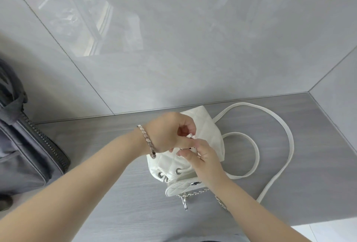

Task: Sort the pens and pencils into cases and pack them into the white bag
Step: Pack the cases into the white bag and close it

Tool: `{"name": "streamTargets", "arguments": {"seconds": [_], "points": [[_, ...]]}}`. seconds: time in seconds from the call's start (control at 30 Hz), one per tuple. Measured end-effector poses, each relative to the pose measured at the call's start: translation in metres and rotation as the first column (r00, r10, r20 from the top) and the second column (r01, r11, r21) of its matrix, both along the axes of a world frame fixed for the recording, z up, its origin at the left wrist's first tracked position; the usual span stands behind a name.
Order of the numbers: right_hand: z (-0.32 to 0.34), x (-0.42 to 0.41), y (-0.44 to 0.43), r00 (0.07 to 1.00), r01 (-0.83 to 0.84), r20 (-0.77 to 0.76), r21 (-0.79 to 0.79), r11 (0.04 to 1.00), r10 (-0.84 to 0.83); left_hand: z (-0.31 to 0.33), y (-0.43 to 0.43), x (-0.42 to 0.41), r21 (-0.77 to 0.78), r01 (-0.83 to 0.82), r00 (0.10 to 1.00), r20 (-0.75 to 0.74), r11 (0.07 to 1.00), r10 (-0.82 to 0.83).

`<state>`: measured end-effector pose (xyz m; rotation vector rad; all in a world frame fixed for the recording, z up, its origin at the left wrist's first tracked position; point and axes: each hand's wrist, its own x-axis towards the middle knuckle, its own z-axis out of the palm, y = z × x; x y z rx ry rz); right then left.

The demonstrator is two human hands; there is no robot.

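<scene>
Two bare arms reach in from the bottom toward the white bag [212, 131]. It sits on the grey counter [108, 145], close to the tiled wall [193, 48]. The left hand [168, 131], with a silver bracelet [147, 141] on its wrist, has curled fingers. They pinch the small white end of the drawstring [191, 136] above the bag's mouth. The right hand [202, 157] is curled too and holds the top edge of the bag, right at the opening.

I think the bag is soft and light. Its quilted sides bend and sag, so it will flop if you grab the middle. The skin looks smooth and shiny, so it may be a bit slippery. The best places to hold are the rim by the metal eyelets [178, 171] and the drawstring. One hand should keep the mouth steady. The long strap [255, 153] lies in loops to the right, and the chain [195, 192] hangs by the flap [181, 187]. Both could catch on things.

No pens, pencils or cases show. A dark grey bag [29, 156] with a zipper sits far left.
</scene>
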<state>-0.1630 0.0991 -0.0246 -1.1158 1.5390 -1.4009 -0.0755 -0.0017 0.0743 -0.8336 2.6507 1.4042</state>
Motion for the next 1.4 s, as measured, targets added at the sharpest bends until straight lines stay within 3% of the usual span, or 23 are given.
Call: {"name": "streamTargets", "arguments": {"seconds": [0.1, 0.23, 0.37, 0.47, 0.6, 0.77, 0.87, 0.93, 1.03, 1.17, 1.23, 1.27, 1.3, 1.33, 1.37, 1.4], "points": [[-0.021, -0.017, -0.001, 0.985, -0.035, -0.163, 0.111, 0.993, 0.053, 0.006, -0.003, -0.005, -0.015, 0.01, 1.0, 0.023, 1.0, -0.009], [-0.013, -0.026, 0.005, 0.91, -0.001, -0.403, 0.224, 0.974, 0.094, 0.004, -0.009, -0.007, -0.003, -0.106, 0.994, 0.011, 0.994, 0.106], [0.02, -0.033, 0.008, 0.953, -0.016, -0.297, 0.111, 0.994, 0.049, 0.009, -0.009, -0.005, 0.059, -0.094, 0.995, 0.043, 0.994, 0.092], [0.022, -0.034, 0.008, 0.929, -0.046, -0.348, 0.234, 0.971, 0.128, 0.004, -0.005, -0.007, 0.131, -0.11, 0.993, 0.06, 0.985, 0.103], [0.002, -0.033, 0.013, 0.923, -0.103, -0.288, 0.456, 0.884, 0.256, -0.01, 0.008, -0.012, 0.158, -0.118, 0.988, 0.116, 0.98, 0.1], [-0.005, -0.037, 0.015, 0.958, -0.108, -0.187, 0.474, 0.874, 0.219, -0.018, 0.019, -0.024, 0.103, -0.062, 0.99, 0.135, 0.993, 0.048], [-0.006, -0.036, 0.017, 0.94, -0.12, -0.229, 0.477, 0.871, 0.254, -0.014, 0.011, -0.021, 0.108, -0.048, 0.987, 0.16, 0.993, 0.03], [-0.008, -0.036, 0.019, 0.928, -0.092, -0.285, 0.454, 0.886, 0.242, -0.013, -0.002, -0.01, 0.088, -0.077, 0.984, 0.168, 0.993, 0.061], [-0.01, -0.041, 0.02, 0.953, -0.066, -0.232, 0.463, 0.884, 0.193, -0.02, -0.017, 0.015, 0.037, -0.15, 0.972, 0.187, 0.988, 0.141], [-0.007, -0.044, 0.009, 0.95, -0.063, -0.237, 0.495, 0.866, 0.205, -0.052, -0.027, 0.04, 0.062, -0.46, 0.885, 0.107, 0.886, 0.452], [-0.005, -0.044, 0.002, 0.95, -0.064, -0.233, 0.508, 0.859, 0.208, -0.07, -0.021, 0.042, -0.106, -0.523, 0.841, 0.097, 0.846, 0.532], [-0.005, -0.045, 0.001, 0.949, -0.068, -0.231, 0.514, 0.855, 0.215, -0.078, -0.017, 0.04, -0.331, -0.478, 0.845, 0.077, 0.813, 0.529], [-0.005, -0.045, 0.001, 0.947, -0.071, -0.235, 0.516, 0.853, 0.221, -0.086, -0.013, 0.038, -0.567, -0.385, 0.87, 0.041, 0.728, 0.492], [-0.005, -0.043, 0.002, 0.946, -0.068, -0.239, 0.513, 0.856, 0.218, -0.092, -0.005, 0.034, -0.697, -0.32, 0.898, -0.006, 0.642, 0.441], [-0.005, -0.042, 0.003, 0.947, -0.06, -0.242, 0.508, 0.859, 0.209, -0.096, 0.004, 0.029, -0.781, -0.251, 0.933, -0.038, 0.573, 0.357], [-0.005, -0.041, 0.004, 0.949, -0.053, -0.244, 0.507, 0.86, 0.202, -0.099, 0.015, 0.025, -0.799, -0.198, 0.966, -0.062, 0.567, 0.25]]}}
